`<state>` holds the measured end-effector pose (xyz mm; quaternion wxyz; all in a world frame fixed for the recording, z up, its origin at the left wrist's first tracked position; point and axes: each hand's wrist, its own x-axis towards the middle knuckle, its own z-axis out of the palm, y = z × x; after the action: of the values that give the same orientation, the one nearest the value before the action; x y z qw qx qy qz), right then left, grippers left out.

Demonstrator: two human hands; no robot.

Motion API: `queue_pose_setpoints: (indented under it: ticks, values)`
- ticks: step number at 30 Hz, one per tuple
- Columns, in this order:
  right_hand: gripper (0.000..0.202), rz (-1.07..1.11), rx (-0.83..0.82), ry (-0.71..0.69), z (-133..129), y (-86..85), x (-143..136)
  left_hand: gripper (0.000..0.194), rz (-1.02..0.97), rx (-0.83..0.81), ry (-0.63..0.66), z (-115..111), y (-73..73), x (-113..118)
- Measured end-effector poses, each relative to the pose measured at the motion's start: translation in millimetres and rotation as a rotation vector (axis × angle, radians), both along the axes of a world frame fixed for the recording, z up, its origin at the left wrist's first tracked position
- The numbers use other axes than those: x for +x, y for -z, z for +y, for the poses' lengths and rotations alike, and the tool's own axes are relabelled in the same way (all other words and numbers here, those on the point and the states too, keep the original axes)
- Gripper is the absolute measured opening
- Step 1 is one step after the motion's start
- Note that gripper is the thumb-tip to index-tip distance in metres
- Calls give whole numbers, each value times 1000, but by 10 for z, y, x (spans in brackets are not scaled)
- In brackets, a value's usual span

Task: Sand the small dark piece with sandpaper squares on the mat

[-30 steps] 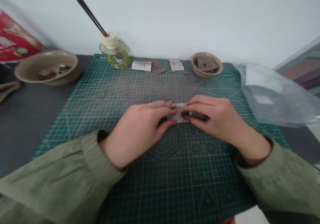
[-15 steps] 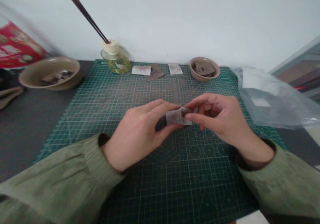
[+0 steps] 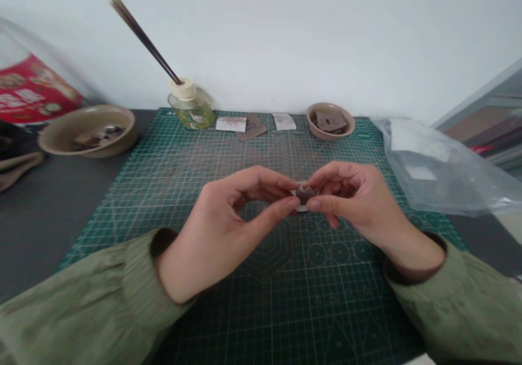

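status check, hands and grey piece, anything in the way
Left hand, right hand: both pinching grey piece. Piece partly hidden by fingers. Bag off right, apart from hands.

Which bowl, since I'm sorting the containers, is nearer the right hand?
The smaller bowl, beyond the right hand at the back of the green mat, holding flat brown pieces; the larger bowl stands farther off, on the dark table at left.
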<state>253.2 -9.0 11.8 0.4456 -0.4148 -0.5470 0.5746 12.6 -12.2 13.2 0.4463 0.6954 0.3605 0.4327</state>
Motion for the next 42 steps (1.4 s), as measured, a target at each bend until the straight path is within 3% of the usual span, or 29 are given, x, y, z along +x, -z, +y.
queue_pose_setpoints:
  ticks: [15, 26, 29, 32, 35, 42]
  values:
    - [35, 162, -64, -57, -15, 10, -23, 26, -114, -55, 52, -30, -8, 6]
    - [27, 145, -36, -75, -14, 20, -17, 19, -87, -53, 43, -43, -52, 17]
    - [19, -72, 140, -22, -16, 19, 0, 23, 49, 65, -8, 5, 7, -22]
    - [13, -453, 529, 59, -5, 36, 42, 28, 375, 314, -56, 86, 98, -90]
    - [15, -723, 827, 35, 23, 94, 95, 26, 622, 458, 5, 147, 189, -137]
    - [14, -939, 936, -96, 61, 191, 152, 21, 702, 504, 26, 162, 259, -134]
